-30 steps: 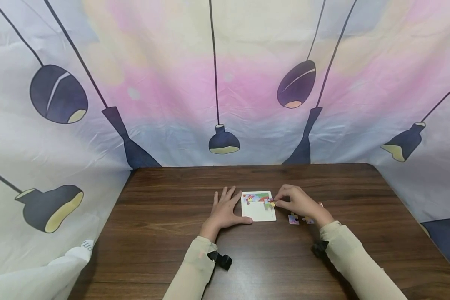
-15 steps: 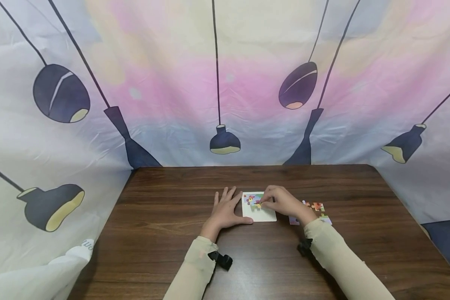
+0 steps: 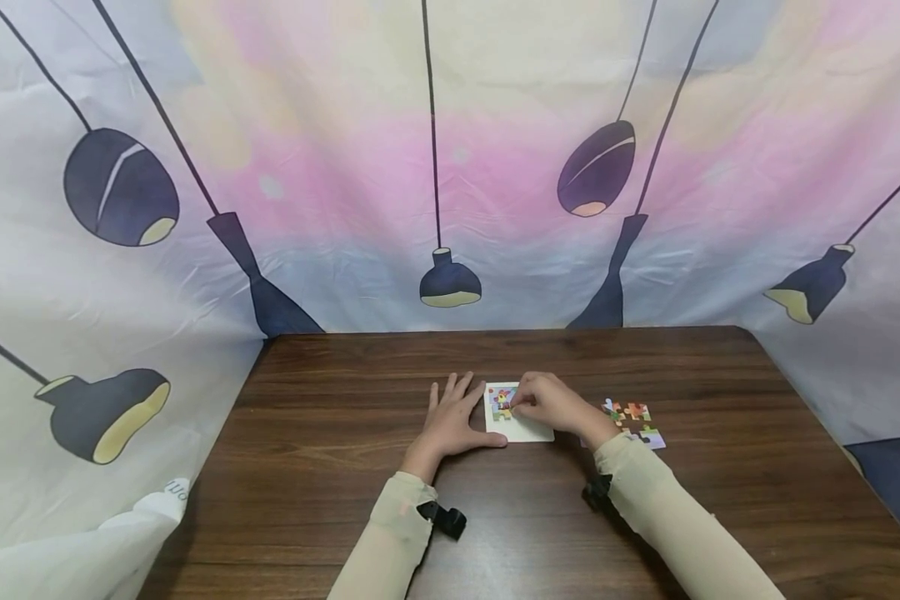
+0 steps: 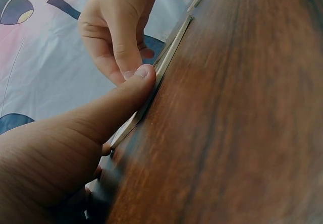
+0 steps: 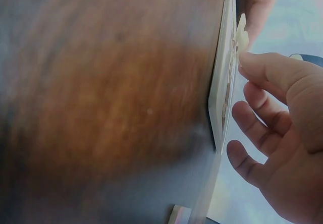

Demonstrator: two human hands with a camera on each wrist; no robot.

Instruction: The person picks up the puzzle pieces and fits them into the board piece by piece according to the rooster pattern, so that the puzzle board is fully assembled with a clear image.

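A white square puzzle board (image 3: pixel 528 432) lies on the table, with colourful jigsaw pieces (image 3: pixel 496 391) in its upper left part. My left hand (image 3: pixel 448 423) rests at the board's left side, fingers spread and thumb along the near edge. Over the board, my right hand (image 3: pixel 558 404) pinches a jigsaw piece (image 5: pixel 242 36) between thumb and finger. In the right wrist view that piece stands tilted just above the board's face, while the other fingers curl loosely. My right hand covers the board's upper right part in the head view.
Several loose jigsaw pieces (image 3: pixel 636 412) lie right of the board, partly behind the right wrist. The brown wooden table (image 3: pixel 330 467) ends at a hanging cloth (image 3: pixel 345 167) printed with lamps. White fabric (image 3: pixel 142 525) hangs at the table's left edge.
My right hand has moved left across the board with the jigsaw piece, to the pieces at upper left. More loose pieces show at the right. My left hand has stayed in place.
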